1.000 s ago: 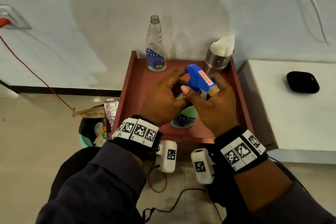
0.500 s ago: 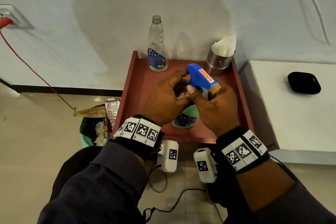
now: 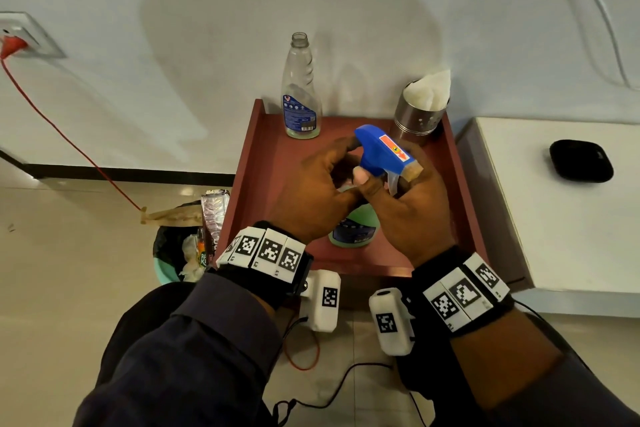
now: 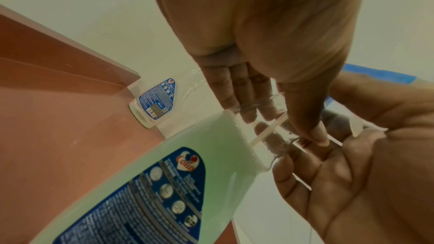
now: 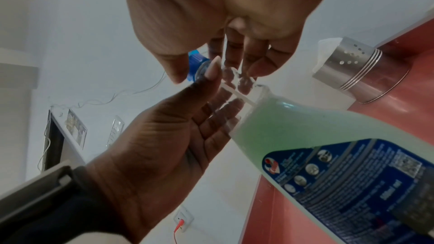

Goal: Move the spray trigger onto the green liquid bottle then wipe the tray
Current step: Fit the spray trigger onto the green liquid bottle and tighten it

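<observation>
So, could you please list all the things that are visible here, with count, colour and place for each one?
spray trigger: 1, blue with an orange label, on the neck of the green liquid bottle, its tube reaching into the liquid
green liquid bottle: 1, clear with green liquid and a blue label, near part of the tray
tray: 1, reddish brown, against the wall
empty bottle: 1, clear, no cap, far left corner of the tray
metal holder: 1, silver, far right corner of the tray
tissue: white, in the metal holder
black case: 1, on the white surface right of the tray
waste bin: 1, green, on the floor left of the tray
left hand: holds the bottle neck
right hand: grips the spray trigger
</observation>
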`<action>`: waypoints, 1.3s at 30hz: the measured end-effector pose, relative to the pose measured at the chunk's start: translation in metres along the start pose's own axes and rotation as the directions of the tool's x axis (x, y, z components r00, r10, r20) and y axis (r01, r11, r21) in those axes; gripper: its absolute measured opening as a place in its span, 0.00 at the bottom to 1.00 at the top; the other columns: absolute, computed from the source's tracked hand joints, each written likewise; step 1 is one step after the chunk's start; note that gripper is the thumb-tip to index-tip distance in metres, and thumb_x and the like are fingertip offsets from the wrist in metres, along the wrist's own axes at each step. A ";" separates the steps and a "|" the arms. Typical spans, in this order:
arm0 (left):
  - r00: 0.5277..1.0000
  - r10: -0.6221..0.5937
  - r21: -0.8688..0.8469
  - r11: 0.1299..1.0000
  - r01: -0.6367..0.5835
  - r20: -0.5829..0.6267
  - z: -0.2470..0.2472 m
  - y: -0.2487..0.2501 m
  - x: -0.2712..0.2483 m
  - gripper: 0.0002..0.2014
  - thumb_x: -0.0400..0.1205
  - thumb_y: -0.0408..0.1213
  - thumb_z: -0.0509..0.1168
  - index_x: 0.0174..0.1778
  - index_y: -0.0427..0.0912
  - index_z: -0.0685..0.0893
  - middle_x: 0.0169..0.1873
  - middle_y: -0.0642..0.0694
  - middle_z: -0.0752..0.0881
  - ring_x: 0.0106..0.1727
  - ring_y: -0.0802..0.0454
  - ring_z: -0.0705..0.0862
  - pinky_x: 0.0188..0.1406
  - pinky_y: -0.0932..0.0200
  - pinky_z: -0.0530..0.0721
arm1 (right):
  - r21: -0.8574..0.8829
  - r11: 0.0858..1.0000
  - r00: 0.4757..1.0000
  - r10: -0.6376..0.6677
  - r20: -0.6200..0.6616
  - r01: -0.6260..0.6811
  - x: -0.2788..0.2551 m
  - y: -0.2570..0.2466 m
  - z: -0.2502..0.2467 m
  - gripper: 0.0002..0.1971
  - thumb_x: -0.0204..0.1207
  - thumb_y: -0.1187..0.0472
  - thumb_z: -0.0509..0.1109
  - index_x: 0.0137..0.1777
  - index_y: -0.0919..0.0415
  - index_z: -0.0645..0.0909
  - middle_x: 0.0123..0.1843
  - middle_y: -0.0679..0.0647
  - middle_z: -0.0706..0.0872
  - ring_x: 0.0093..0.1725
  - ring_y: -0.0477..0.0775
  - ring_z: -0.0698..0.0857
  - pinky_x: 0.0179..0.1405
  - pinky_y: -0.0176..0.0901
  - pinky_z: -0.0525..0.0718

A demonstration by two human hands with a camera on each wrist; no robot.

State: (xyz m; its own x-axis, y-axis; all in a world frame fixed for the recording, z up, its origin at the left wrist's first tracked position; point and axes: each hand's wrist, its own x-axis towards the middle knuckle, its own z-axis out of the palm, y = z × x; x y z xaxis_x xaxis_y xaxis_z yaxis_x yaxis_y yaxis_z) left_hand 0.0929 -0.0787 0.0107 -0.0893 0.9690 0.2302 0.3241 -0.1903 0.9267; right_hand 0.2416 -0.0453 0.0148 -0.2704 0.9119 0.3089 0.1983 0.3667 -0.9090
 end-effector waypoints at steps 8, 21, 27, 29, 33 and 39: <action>1.000 -0.006 0.000 1.000 0.006 0.004 0.001 -0.001 0.000 0.28 0.80 0.28 0.75 0.74 0.50 0.79 0.51 0.61 0.89 0.54 0.68 0.89 0.56 0.71 0.85 | -0.006 1.000 1.000 -0.004 -0.011 0.003 -0.001 -0.004 0.000 0.11 0.76 0.55 0.79 0.54 0.54 0.83 0.32 0.38 0.83 0.32 0.37 0.83 0.32 0.24 0.78; 1.000 0.008 0.070 0.998 -0.010 0.028 0.000 0.000 0.001 0.24 0.81 0.31 0.74 0.75 0.45 0.82 0.53 0.64 0.88 0.55 0.72 0.87 0.55 0.78 0.81 | -0.132 0.984 0.992 -0.117 0.047 0.122 0.000 -0.004 -0.005 0.06 0.81 0.55 0.73 0.55 0.47 0.80 0.34 0.32 0.81 0.35 0.36 0.82 0.35 0.22 0.76; 0.999 0.041 0.145 0.989 -0.042 0.005 0.003 0.001 0.000 0.18 0.82 0.29 0.69 0.66 0.47 0.88 0.52 0.57 0.92 0.53 0.64 0.89 0.55 0.74 0.83 | -0.301 0.941 0.975 -0.193 -0.110 0.153 -0.003 0.003 0.008 0.11 0.79 0.51 0.74 0.52 0.57 0.82 0.38 0.44 0.78 0.35 0.43 0.79 0.37 0.31 0.77; 0.999 0.034 0.145 0.989 -0.034 0.003 0.002 0.001 0.000 0.17 0.82 0.28 0.68 0.65 0.47 0.89 0.49 0.61 0.90 0.52 0.69 0.88 0.53 0.78 0.81 | -0.309 0.939 0.970 -0.201 -0.134 0.152 -0.005 0.001 0.014 0.10 0.80 0.51 0.74 0.51 0.57 0.81 0.39 0.43 0.77 0.36 0.43 0.78 0.38 0.30 0.77; 0.998 -0.009 0.105 0.994 0.002 0.066 -0.002 0.000 0.003 0.17 0.83 0.30 0.70 0.68 0.44 0.88 0.53 0.56 0.92 0.55 0.65 0.90 0.58 0.71 0.84 | -0.211 0.963 0.986 -0.169 0.002 0.166 -0.001 0.002 0.003 0.07 0.83 0.54 0.71 0.56 0.54 0.79 0.43 0.35 0.76 0.40 0.37 0.79 0.42 0.24 0.75; 0.998 0.010 0.188 0.982 -0.021 0.060 0.004 -0.002 -0.001 0.14 0.86 0.35 0.67 0.67 0.47 0.87 0.41 0.61 0.88 0.43 0.71 0.86 0.43 0.78 0.79 | -0.270 0.943 0.977 -0.211 -0.032 0.195 -0.001 0.004 0.004 0.06 0.82 0.59 0.71 0.54 0.60 0.80 0.43 0.43 0.76 0.38 0.40 0.77 0.40 0.31 0.77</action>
State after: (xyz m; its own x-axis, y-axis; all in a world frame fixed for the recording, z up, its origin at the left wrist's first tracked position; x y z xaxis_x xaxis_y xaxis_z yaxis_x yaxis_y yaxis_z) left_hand 0.0957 -0.0786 0.0078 -0.0292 0.9747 0.2214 0.4970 -0.1780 0.8493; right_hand 0.2391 -0.0457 0.0095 -0.2761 0.8195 0.5022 0.3886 0.5731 -0.7215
